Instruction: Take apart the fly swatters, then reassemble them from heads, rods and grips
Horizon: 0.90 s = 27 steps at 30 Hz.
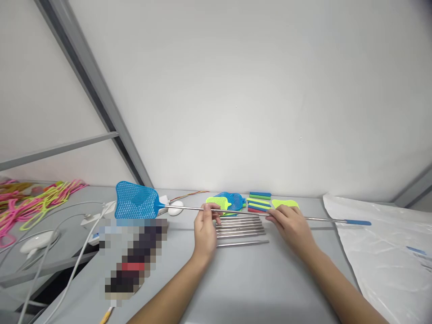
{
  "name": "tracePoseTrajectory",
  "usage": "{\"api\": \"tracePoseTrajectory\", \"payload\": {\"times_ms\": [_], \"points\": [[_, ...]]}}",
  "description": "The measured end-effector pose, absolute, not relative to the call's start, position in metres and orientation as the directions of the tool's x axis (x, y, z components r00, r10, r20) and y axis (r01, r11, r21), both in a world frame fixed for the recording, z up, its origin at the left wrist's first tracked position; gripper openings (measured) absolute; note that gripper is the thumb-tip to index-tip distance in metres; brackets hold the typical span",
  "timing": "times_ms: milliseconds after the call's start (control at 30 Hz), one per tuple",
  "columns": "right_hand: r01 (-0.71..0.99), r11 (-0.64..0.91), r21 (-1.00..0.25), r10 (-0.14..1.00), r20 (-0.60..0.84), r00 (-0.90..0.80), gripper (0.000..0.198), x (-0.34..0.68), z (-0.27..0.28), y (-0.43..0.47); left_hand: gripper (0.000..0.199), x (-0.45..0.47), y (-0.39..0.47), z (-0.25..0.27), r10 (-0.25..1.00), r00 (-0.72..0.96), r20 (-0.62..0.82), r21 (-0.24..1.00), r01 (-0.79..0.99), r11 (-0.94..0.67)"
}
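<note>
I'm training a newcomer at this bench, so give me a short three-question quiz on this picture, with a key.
1. What colour is the swatter head at one end of the held rod?
2. True or false: the left hand is nearer the swatter head than the right hand is.
3. Which lie side by side on the table? A) wooden spoons B) loose metal rods C) paper cups

Key: 1. Blue. 2. True. 3. B.
</note>
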State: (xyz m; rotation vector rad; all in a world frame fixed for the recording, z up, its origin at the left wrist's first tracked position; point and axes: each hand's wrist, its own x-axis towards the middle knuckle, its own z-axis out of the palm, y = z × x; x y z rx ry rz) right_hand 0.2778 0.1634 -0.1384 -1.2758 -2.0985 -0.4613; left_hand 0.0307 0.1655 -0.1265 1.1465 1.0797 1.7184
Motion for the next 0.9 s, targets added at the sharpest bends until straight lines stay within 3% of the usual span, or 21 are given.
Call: {"api": "tracePoseTrajectory", "payload": {"times_ms": [200,433,767,900], "points": [[0.885,0.462,-0.054,0.692,0.646,-0.322,0.023,0.303,-0.143,0.170,0.042,0.022,0.169,-0.117,0.851,-0.392,0.350,0.854,-0.240,-0.461],[0.883,0.461,-0.089,0.725,0.612,-0.317,0.025,0.302,-0.148,0.170,0.041,0.009,0.183,-0.116,0.819,-0.514,0.254,0.845,-0.294,-0.446],[0.901,0.432,-0.048,0.698,0.650,-0.300,0.026,0.297,-0.145,0.167,0.044,0.022,0.182,-0.131,0.911,-0.361,0.199,0.904,-0.291,-0.313],[0.873,0.487,-0.038,0.688,0.632,-0.357,0.024,0.277,-0.143,0.164,0.045,0.043,0.167,-0.138,0.982,-0.120,0.145,0.950,-0.262,-0.172]]}}
